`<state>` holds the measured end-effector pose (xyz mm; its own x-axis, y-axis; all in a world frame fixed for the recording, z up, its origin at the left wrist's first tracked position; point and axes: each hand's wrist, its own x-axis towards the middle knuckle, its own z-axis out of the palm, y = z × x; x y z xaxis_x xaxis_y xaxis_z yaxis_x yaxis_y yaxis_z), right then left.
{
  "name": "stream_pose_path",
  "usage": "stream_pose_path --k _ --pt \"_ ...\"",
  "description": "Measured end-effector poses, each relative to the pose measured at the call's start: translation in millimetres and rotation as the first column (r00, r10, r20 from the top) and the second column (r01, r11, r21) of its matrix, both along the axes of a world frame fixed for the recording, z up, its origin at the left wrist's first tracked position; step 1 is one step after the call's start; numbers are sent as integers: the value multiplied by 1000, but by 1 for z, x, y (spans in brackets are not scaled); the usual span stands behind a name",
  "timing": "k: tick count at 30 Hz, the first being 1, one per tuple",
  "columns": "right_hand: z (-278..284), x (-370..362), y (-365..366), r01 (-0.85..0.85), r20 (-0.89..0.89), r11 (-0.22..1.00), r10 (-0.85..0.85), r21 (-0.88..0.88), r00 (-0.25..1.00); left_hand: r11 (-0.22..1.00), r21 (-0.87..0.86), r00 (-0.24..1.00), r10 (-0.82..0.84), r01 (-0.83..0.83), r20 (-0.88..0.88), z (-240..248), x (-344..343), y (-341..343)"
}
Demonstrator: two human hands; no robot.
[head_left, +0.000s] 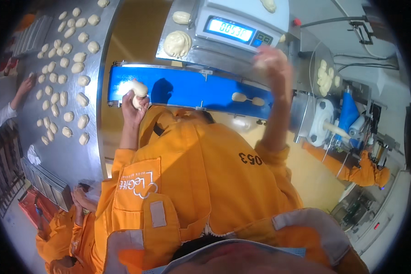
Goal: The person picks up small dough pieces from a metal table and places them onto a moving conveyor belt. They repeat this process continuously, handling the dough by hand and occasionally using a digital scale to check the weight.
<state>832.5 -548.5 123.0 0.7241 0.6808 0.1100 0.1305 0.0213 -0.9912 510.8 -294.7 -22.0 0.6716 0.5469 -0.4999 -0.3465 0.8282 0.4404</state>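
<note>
My left hand [131,108] is closed around a pale piece of dough [139,88] above the left end of the blue conveyor belt [178,84]. Part of the dough bulges out over the fingers and another part shows below them. My right hand [275,68] is raised over the belt, close to the front right corner of the digital scale [228,29]. Motion smears its fingers, so whether they hold anything cannot be made out. Two dough lumps joined by a thin neck [248,99] lie on the belt to the left of my right forearm.
A steel table [93,125] at left carries many dough pieces [79,67]. Beside the scale sits a larger dough mound [177,44]. More dough [324,77] lies at right near a machine with a white roller [320,121]. Co-workers' hands [26,85] show at far left and lower left.
</note>
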Motion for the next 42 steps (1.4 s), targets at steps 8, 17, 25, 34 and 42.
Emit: stream_pose_path --k 8,17,25,34,42 --pt "50 176 95 419 503 427 100 -801 859 990 130 997 57 -49 -61 5 -48 20" --pt "49 122 174 481 460 566 -192 -670 867 841 72 839 541 -537 -63 53 -185 88" --pt "60 -133 449 -351 275 905 410 -240 870 591 309 609 792 -745 -45 100 -301 161" --pt "-34 -355 805 -553 754 807 491 -207 435 589 483 244 761 -648 -601 106 -356 178" --pt "-144 -480 934 -589 740 632 667 -504 83 871 487 166 490 -62 -856 31 -376 200"
